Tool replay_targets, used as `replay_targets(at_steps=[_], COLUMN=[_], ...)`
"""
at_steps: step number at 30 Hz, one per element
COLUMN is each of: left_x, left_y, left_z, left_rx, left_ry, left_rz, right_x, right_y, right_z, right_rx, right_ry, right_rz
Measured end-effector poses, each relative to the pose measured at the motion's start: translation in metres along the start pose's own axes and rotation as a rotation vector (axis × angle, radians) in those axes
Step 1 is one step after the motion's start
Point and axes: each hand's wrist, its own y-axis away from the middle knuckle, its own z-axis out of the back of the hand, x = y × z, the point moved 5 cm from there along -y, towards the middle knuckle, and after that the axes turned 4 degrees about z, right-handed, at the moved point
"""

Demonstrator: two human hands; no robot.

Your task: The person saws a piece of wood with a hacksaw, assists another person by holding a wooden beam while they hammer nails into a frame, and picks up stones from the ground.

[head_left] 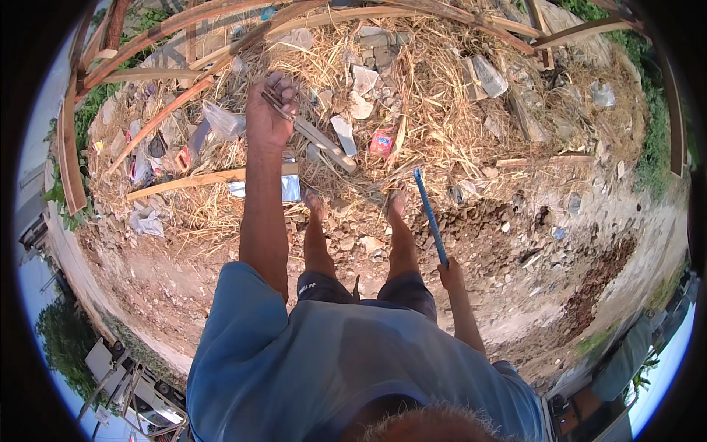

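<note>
My left hand (274, 112) is raised in front of me, palm up, its fingers curled around a few thin, dark, rod-like pieces (278, 104). Whether these are nails or slim sticks cannot be made out. Below and beside that hand, a greyish wooden batten (324, 144) slants across the straw. Low at my right side, my right hand (451, 275) is closed around one end of a slim blue rod (430, 215). The rod points forward and slightly left, its far end over the rubble near my right foot.
Wooden beams (169, 28) form a frame across the far side and down both edges. Dry straw (434, 96), stones and litter cover the ground ahead. A loose plank (191, 183) lies at left. A red packet (382, 142) sits ahead; broken soil (508, 236) spreads to the right.
</note>
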Motion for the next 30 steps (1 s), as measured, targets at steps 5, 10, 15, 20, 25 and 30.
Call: replay_targets(at_steps=[5,10,15,20,25,30], left_x=[-0.020,-0.039,-0.052,-0.053,-0.055,-0.066], left_y=[-0.006,-0.007,-0.006,0.011,-0.004,-0.025], left_z=[-0.070,-0.137,-0.186,-0.245,-0.255,-0.277], left_rx=[0.012,0.319,0.273,0.153,0.115,-0.216], left_ry=[0.064,0.000,-0.123,-0.020,-0.012,-0.182], left_rz=[-0.046,-0.034,-0.020,-0.067,-0.036,-0.037], right_x=[-0.054,-0.120,-0.113,-0.097,-0.084,-0.079], right_y=[0.009,0.029,0.074,0.089,0.079,0.071], right_z=[0.010,-0.002,-0.002,0.013,0.028,0.044], right_rx=[0.048,0.032,0.170,0.129,0.094,0.045], right_ry=[0.044,0.003,-0.369,-0.388,-0.372,-0.387], right_rz=[-0.160,-0.221,-0.469,-0.310,-0.288,-0.269])
